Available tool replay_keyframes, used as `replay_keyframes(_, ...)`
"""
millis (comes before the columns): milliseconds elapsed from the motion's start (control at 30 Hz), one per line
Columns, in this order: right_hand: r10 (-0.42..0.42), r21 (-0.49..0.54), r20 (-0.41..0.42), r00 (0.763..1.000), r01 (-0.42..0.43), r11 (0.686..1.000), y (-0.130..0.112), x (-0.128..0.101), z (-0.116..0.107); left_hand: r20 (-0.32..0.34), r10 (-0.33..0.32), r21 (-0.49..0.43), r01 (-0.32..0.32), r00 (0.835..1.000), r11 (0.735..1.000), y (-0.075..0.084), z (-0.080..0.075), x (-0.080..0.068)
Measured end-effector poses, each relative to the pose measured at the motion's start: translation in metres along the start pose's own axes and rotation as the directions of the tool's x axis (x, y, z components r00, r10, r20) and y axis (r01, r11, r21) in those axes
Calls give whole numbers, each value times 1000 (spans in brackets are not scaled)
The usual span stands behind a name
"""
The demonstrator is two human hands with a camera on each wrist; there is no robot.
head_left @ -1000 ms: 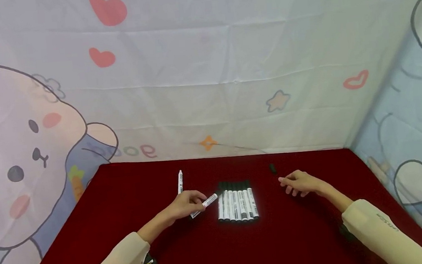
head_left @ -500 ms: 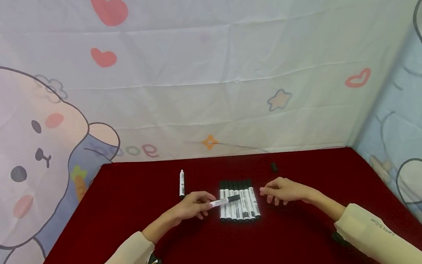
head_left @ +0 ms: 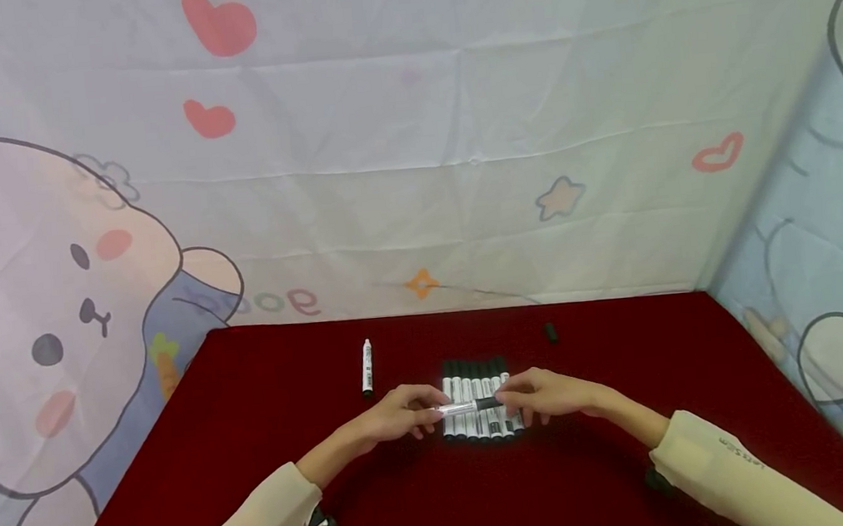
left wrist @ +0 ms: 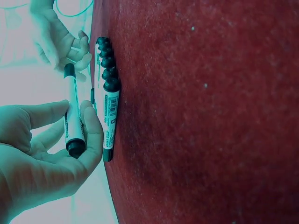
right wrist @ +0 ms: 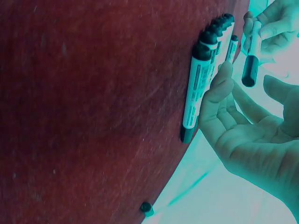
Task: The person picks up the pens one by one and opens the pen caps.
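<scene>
My left hand [head_left: 402,412] pinches a white marker [left wrist: 74,109] between thumb and fingers, above a row of markers. Its black cap [right wrist: 250,71] points toward my right hand [head_left: 546,392]. The right thumb and fingers are spread around that capped end; in the right wrist view a gap shows between them and the cap. Below lie several white markers [head_left: 470,430] side by side, black caps facing away from me. Farther back on the left is another marker [head_left: 366,368] with its pale tip bare.
A loose black cap [head_left: 551,333] lies at the back right of the red tablecloth [head_left: 443,503]. Behind the table hangs a pale cloth [head_left: 380,133] printed with cartoon figures, and it continues along the right side.
The held marker has turned from slanted to nearly level, its cap toward the right. My right hand has come left to the capped end, while my left hand has shifted slightly right.
</scene>
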State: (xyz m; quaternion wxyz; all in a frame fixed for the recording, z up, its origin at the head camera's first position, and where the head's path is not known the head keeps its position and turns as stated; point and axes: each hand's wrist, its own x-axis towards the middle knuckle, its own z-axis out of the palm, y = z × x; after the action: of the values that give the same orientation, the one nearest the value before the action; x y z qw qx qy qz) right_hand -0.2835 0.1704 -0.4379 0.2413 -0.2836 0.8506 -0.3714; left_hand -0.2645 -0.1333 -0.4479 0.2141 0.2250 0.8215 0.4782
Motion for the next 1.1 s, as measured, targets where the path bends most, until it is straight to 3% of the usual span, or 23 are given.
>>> replay_keyframes(767, -59, 99, 95, 994, 50, 994, -1, 0, 12, -6, 5, 62, -5, 1000, 998, 7, 10, 5)
replay_keyframes(1100, -71, 142, 130, 989, 52, 988, -4, 2, 16, 28, 64, 127, -67, 998, 990, 12, 14, 9)
